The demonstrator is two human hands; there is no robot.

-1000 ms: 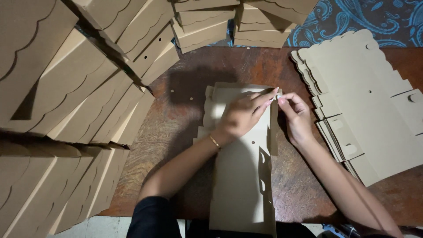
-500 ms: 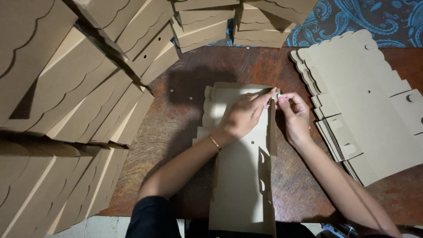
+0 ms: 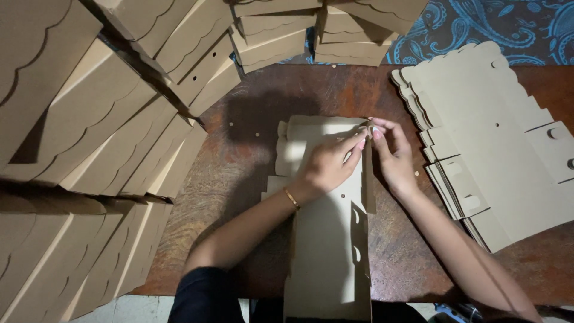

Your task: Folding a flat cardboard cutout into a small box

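The left hand [image 3: 327, 167] is laid palm down on a die-cut cardboard box blank [image 3: 326, 251], its fingers stretched toward the blank's far right corner, where the fingertips are pinched on a small corner flap [image 3: 369, 124]. A thin gold bracelet [image 3: 291, 198] is worn at that wrist. The right hand [image 3: 391, 155] is brought to the same corner from the right, thumb and forefinger closed on the flap, so that both hands are met at one point, fingertips touching or nearly so.

The blank is spread flat on the dark brown wooden table [image 3: 251, 101], directly ahead of the person. Its long axis is run from the near table edge away toward the far side, and the worked corner is found at the far end, just right of the centre line. Both hands are about equally near to it.

Folded cardboard boxes with scalloped edges [image 3: 95, 131] are heaped at the left and along the far edge. At the right, apart from the right forearm, a stack of flat blanks [image 3: 496, 149] is laid, and a blue patterned cloth [image 3: 496, 30] is seen beyond it.
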